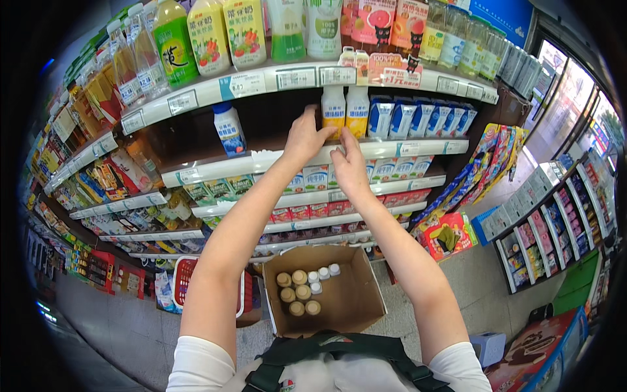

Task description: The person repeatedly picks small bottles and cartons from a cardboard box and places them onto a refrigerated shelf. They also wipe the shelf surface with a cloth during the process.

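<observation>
Both of my hands reach to a store shelf. Two white-capped yogurt bottles with yellow labels point(345, 113) stand side by side on it. My left hand point(307, 134) is at the left bottle, its thumb by the bottle's lower part. My right hand point(350, 164) is lower, fingertips near the bases of the two bottles; whether either hand grips a bottle is unclear. Right of them stands a row of blue-and-white cartons point(401, 117). Further left, a blue-capped bottle point(229, 129) stands alone. Below, an open cardboard box point(350, 294) holds several tan-capped and white-capped bottles point(300, 289).
The shelf above, with its price-tag edge point(294, 78), carries large drink bottles point(210, 39). Lower shelves hold milk cartons point(315, 177). A red basket point(183, 279) stands left of the box. At the right are hanging snack packets point(470, 171) and a small display rack point(548, 225).
</observation>
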Action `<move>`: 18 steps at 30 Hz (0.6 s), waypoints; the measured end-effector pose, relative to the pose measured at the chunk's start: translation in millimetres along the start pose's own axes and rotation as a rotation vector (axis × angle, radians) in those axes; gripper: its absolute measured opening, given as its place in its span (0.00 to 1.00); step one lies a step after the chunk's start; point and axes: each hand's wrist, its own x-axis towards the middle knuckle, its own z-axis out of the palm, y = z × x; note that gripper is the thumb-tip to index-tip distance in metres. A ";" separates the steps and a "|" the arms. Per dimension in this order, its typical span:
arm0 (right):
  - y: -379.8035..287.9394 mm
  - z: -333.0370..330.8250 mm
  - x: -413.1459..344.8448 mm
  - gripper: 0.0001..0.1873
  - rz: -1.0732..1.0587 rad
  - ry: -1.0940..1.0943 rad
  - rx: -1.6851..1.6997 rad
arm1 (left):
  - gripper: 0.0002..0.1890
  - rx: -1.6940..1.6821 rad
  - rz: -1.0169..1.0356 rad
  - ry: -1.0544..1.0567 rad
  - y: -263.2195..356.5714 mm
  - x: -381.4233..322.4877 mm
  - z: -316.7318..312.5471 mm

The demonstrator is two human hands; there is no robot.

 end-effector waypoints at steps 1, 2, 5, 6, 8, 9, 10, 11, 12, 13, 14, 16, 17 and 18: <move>4.3 -0.9 -2.5 0.34 -0.003 0.000 0.043 | 0.33 -0.052 0.038 0.026 -0.1 -5.1 -0.3; 9.3 -1.5 -5.3 0.34 -0.007 0.000 0.087 | 0.32 -0.089 0.043 0.031 -0.3 -12.3 0.4; 7.4 -11.2 -21.1 0.33 0.032 -0.013 0.187 | 0.28 -0.233 0.029 0.010 31.0 -38.3 -8.6; -1.0 -13.3 -30.0 0.33 0.044 -0.034 0.213 | 0.28 -0.281 -0.002 -0.009 36.0 -48.9 -13.9; 2.3 -15.4 -47.7 0.33 0.087 -0.070 0.302 | 0.24 -0.485 -0.134 -0.044 30.5 -73.9 -7.9; -8.4 -16.6 -61.6 0.31 0.127 -0.077 0.350 | 0.21 -0.503 -0.123 -0.062 26.5 -92.3 -11.7; -5.3 -20.7 -73.9 0.30 0.108 -0.096 0.360 | 0.20 -0.552 -0.130 -0.065 18.6 -112.1 -9.2; 3.8 -27.7 -90.0 0.29 0.099 -0.105 0.364 | 0.19 -0.610 -0.145 -0.076 12.3 -134.2 -3.1; 10.8 -36.6 -108.9 0.27 0.137 -0.104 0.361 | 0.16 -0.662 -0.225 -0.095 19.5 -154.7 -2.9; 25.0 -44.9 -116.0 0.25 0.152 -0.106 0.352 | 0.16 -0.668 -0.311 -0.137 7.9 -175.6 8.8; 40.8 -51.1 -136.2 0.22 0.223 -0.101 0.295 | 0.15 -0.673 -0.396 -0.178 -7.2 -204.4 18.5; 76.6 -59.0 -171.4 0.18 0.419 -0.108 0.307 | 0.14 -0.651 -0.528 -0.225 -36.9 -253.1 38.4; 96.7 -62.6 -190.3 0.17 0.511 -0.109 0.283 | 0.14 -0.633 -0.671 -0.328 -55.0 -277.8 47.6; 120.3 -64.4 -211.6 0.17 0.566 -0.114 0.281 | 0.14 -0.659 -0.782 -0.347 -64.7 -300.3 58.3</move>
